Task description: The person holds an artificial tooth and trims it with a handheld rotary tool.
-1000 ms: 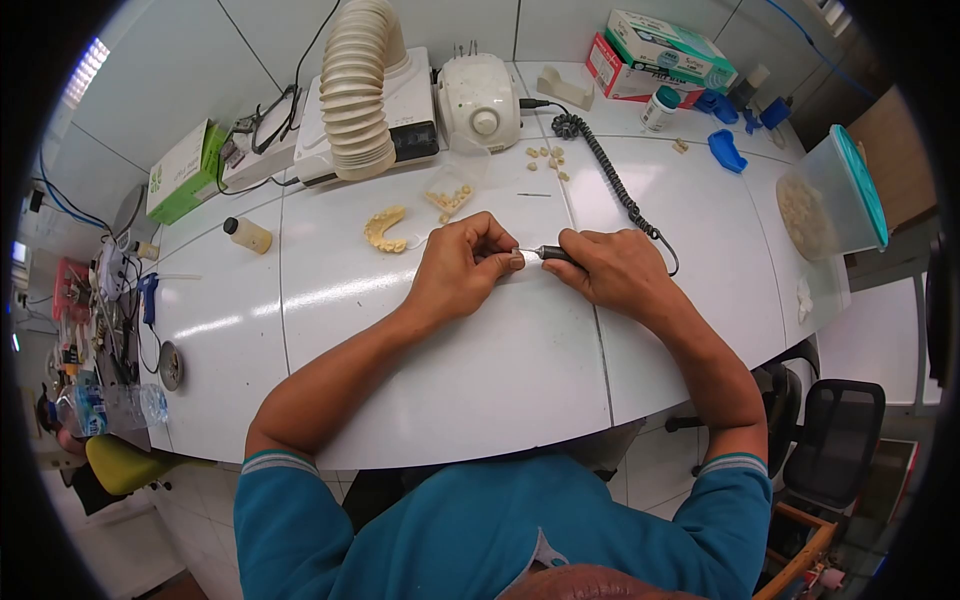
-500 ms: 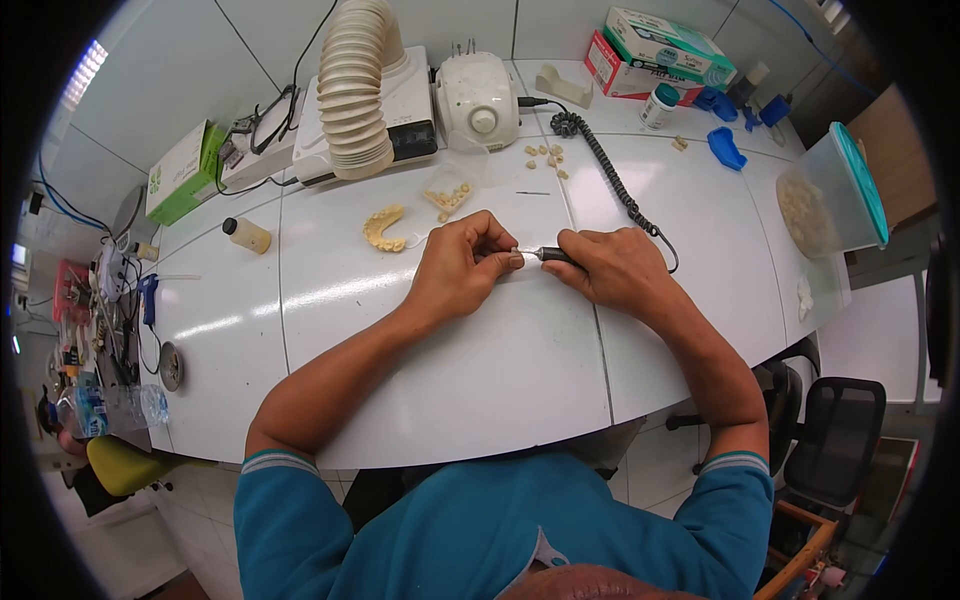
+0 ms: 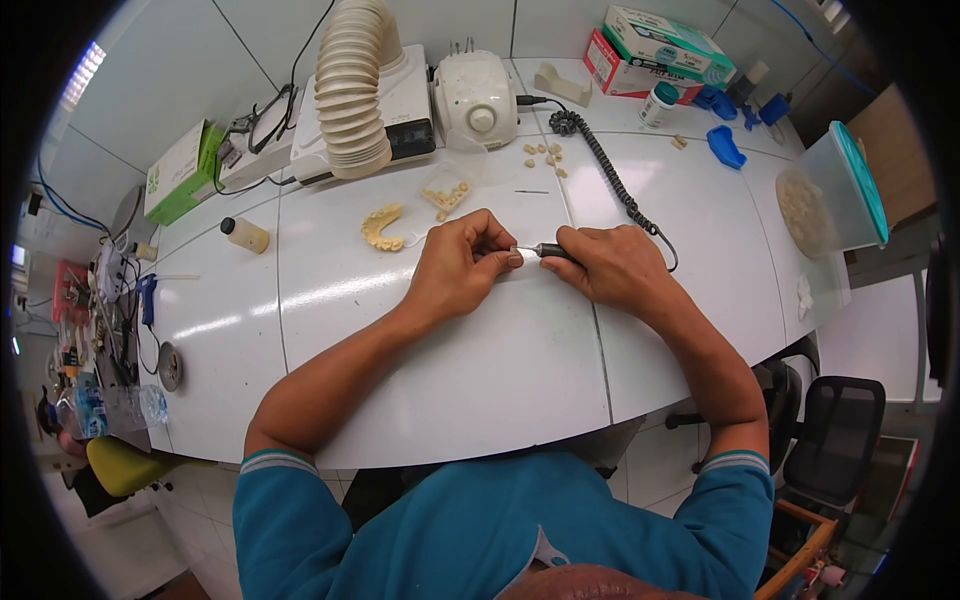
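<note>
My left hand (image 3: 458, 265) is closed in a pinch above the white worktop, with a small pale piece (image 3: 515, 250) at its fingertips, mostly hidden. Wrapped round a dark rotary handpiece (image 3: 551, 252) is my right hand (image 3: 625, 268). The handpiece's thin metal tip points left and meets the pinched piece, or comes very close to it. Left of my left hand lies a yellowish dental arch model (image 3: 382, 228). Beyond it a small clear box (image 3: 445, 192) holds several tooth-like pieces. A thin bur (image 3: 532, 192) rests on the worktop past my fingers.
A coiled cord (image 3: 615, 180) runs back to the white control unit (image 3: 478, 105). Beside that unit is a ribbed suction hose (image 3: 352, 95). Loose tooth-like pieces (image 3: 545, 155) lie behind the bur. A small bottle (image 3: 245, 235) stands left, a lidded plastic tub (image 3: 825, 195) right.
Both hands stay in nearly the same place. The handpiece has tilted slightly, its tip a little higher at the pinched piece.
</note>
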{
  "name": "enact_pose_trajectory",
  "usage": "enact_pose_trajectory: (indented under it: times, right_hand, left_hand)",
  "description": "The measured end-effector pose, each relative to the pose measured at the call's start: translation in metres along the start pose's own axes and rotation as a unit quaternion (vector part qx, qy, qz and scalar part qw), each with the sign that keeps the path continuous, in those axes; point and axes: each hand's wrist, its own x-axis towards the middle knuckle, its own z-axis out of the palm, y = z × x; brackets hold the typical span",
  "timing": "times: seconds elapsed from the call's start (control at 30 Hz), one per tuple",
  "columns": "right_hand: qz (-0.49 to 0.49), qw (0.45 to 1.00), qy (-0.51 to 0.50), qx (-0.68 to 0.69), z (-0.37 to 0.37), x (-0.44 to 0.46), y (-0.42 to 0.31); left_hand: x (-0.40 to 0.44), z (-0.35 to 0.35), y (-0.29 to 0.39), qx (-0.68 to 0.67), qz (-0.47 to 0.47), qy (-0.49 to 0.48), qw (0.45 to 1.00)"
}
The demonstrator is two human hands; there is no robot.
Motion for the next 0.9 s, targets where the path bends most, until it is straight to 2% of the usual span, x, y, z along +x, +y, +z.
enact_pose_trajectory:
  times: [0.9]
  right_hand:
    - [-0.006,1.0,0.006,-0.002,0.0008,0.0001,0.0002]
  left_hand:
    - [-0.0011,0.0006,0.0023,-0.003,0.002,0.004,1.0]
